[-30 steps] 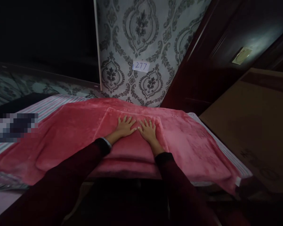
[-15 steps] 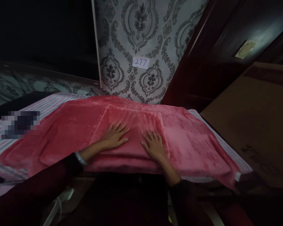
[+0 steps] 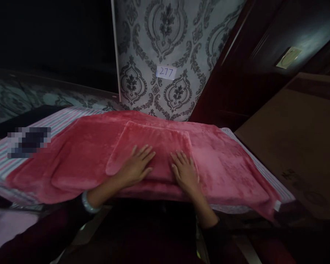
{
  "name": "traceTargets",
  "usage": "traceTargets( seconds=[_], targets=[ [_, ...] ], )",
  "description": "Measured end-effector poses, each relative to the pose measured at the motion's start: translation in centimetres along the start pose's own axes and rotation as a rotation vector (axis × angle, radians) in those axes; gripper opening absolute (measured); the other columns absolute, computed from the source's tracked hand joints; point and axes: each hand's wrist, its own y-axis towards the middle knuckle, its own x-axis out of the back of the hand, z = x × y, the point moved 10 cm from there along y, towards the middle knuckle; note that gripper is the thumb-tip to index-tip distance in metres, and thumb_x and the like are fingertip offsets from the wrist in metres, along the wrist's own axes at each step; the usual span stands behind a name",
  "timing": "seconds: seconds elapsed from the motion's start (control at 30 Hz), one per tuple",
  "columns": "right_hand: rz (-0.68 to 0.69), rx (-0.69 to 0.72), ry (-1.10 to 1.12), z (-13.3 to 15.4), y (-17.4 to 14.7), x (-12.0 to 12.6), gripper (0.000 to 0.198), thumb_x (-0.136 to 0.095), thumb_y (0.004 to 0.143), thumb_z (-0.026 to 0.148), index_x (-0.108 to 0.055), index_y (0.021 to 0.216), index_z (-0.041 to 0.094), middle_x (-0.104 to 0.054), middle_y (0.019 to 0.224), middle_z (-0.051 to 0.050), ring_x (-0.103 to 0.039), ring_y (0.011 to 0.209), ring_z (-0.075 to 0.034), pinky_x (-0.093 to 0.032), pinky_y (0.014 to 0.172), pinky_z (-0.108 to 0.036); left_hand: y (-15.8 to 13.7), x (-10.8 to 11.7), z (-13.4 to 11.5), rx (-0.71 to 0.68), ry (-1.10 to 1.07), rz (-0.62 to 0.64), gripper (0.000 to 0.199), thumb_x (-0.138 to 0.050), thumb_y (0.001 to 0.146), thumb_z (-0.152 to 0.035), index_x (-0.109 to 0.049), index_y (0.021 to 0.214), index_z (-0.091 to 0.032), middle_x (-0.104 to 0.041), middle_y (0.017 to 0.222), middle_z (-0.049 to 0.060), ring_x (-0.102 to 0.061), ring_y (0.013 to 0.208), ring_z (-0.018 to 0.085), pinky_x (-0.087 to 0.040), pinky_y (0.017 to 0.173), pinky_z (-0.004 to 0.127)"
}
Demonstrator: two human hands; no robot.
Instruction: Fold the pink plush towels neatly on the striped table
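A folded rectangle of pink plush cloth [image 3: 156,137] lies flat on a wider spread of the same pink plush cloth [image 3: 222,157]. My left hand [image 3: 137,165] rests palm down on the left half of the folded piece, fingers outstretched. On its right side lies my right hand [image 3: 184,172], also palm down with the fingers stretched forward. Neither hand grips anything. The folded piece's front edge is partly hidden by my hands and forearms.
Under the plush a striped cloth [image 3: 71,113] covers the table. A blurred-out dark object [image 3: 30,142] lies at the left. A large cardboard box [image 3: 296,146] stands at the right. Behind are a dark screen [image 3: 52,44] and a patterned wall with a paper marked 277 [image 3: 166,72].
Both hands have slid slightly toward me and a little to the right over the folded cloth. The camera view has shifted slightly.
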Motion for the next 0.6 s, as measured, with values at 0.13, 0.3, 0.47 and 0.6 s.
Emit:
traceTargets(
  seconds=[0.13,0.3,0.47,0.6],
  targets=[
    [0.103,-0.073,-0.036,0.2,2.1,-1.5,0.051,-0.041,0.106,0.032,-0.045,0.157,0.033,-0.035,0.168,-0.003,-0.028,0.156,-0.031,-0.024,0.123,-0.059,2.0,-3.6,-3.4,-0.034,0.021,0.082,0.068,-0.056,0.099,-0.046,-0.04,0.16,-0.024,-0.036,0.167,0.015,-0.026,0.157,0.037,-0.019,0.124,0.067],
    [0.066,-0.097,-0.075,-0.3,0.6,-3.6,0.05,-0.043,0.106,0.034,-0.048,0.156,0.036,-0.036,0.167,0.001,-0.026,0.156,-0.03,-0.018,0.125,-0.058,0.1,-6.8,-4.1,0.001,0.043,0.059,0.064,-0.059,0.098,-0.049,-0.046,0.157,-0.031,-0.035,0.168,0.013,-0.025,0.156,0.042,-0.016,0.122,0.072],
    [0.002,-0.088,-0.059,-0.5,-0.1,-3.5,0.049,-0.042,0.105,0.032,-0.051,0.153,0.037,-0.041,0.165,0.001,-0.031,0.154,-0.029,-0.019,0.125,-0.056,-1.1,-5.1,-4.0,-0.086,-0.088,0.086,0.057,-0.054,0.1,-0.044,-0.048,0.156,-0.033,-0.036,0.168,0.008,-0.021,0.159,0.035,-0.018,0.126,0.064],
    [0.064,-0.082,0.012,-1.9,2.6,-2.5,0.049,-0.037,0.106,0.033,-0.054,0.152,0.029,-0.051,0.158,-0.006,-0.041,0.148,-0.029,-0.024,0.123,-0.056,1.3,-1.7,1.5,0.038,-0.153,0.133,0.054,-0.039,0.106,-0.037,-0.044,0.158,-0.028,-0.044,0.164,0.009,-0.036,0.154,0.027,-0.018,0.128,0.058]
  ],
)
